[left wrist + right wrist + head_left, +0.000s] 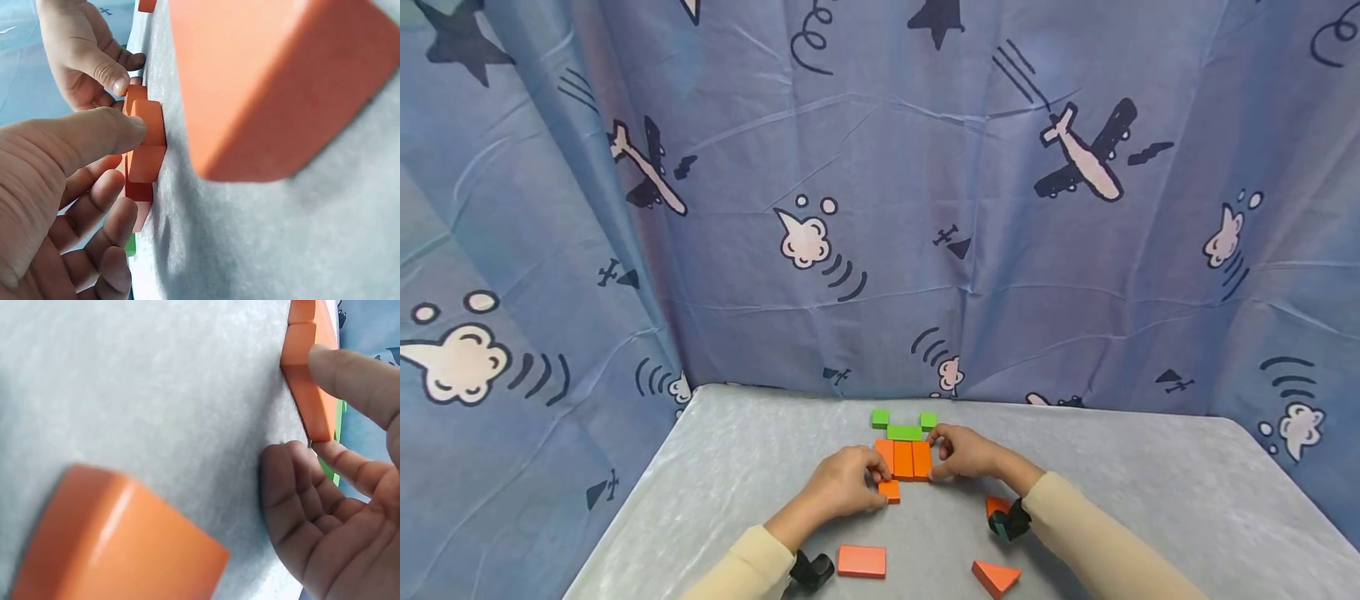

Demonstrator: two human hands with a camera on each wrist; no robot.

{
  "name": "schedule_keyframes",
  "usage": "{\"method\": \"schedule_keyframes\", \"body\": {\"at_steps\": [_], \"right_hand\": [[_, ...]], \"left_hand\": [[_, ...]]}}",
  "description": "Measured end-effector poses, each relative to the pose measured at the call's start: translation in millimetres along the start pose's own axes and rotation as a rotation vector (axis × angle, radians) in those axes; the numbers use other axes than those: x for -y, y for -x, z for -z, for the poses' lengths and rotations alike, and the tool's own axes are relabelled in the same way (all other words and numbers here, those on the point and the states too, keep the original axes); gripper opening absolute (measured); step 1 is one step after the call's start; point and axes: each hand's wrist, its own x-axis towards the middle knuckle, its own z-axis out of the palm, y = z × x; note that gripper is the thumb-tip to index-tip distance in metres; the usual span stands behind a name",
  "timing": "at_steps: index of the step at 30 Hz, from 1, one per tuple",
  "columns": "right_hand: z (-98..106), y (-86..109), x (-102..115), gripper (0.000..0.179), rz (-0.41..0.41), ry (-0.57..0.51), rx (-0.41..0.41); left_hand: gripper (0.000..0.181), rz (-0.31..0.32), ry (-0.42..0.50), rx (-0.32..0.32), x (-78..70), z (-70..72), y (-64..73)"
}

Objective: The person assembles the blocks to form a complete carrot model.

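Note:
My left hand (848, 481) pinches a small orange block (891, 493) between thumb and fingers, at the near end of a row of orange rectangular blocks (903, 461). In the left wrist view the thumb presses the side of that small block (149, 164). My right hand (967, 452) spans the row's rightmost orange block (922, 462), thumb at its near end and index finger at its far end. Its other fingers curl beside the block in the right wrist view. Beyond the row lies a green rectangular block (904, 432), with small green blocks (880, 418) at its two far corners.
A salmon-orange rectangular block (862, 562) lies near the table's front, left of an orange triangular block (996, 577). Another orange block (997, 505) sits partly hidden behind the right wrist's black camera (1009, 522). A patterned blue curtain (880, 208) hangs behind the grey table (737, 467).

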Motion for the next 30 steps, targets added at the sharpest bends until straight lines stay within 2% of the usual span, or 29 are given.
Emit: {"method": "schedule_keyframes", "body": {"at_steps": [11, 19, 26, 30], "right_hand": [[-0.1, 3.6, 4.7, 0.041, 0.009, 0.009, -0.011], [2.7, 7.3, 3.3, 0.047, 0.043, 0.039, -0.014], [2.8, 8.7, 2.2, 0.047, 0.008, 0.044, -0.027], [4.1, 12.8, 1.0, 0.046, 0.023, 0.062, -0.032]], "left_hand": [[0.019, -0.038, -0.041, -0.022, -1.5, -0.7, -4.1], [0.018, -0.032, -0.062, -0.024, -2.8, -0.5, -5.0], [0.016, -0.023, -0.064, -0.025, -1.5, -0.7, -5.2], [0.016, -0.026, -0.068, -0.032, -1.3, -1.0, -5.3]]}}
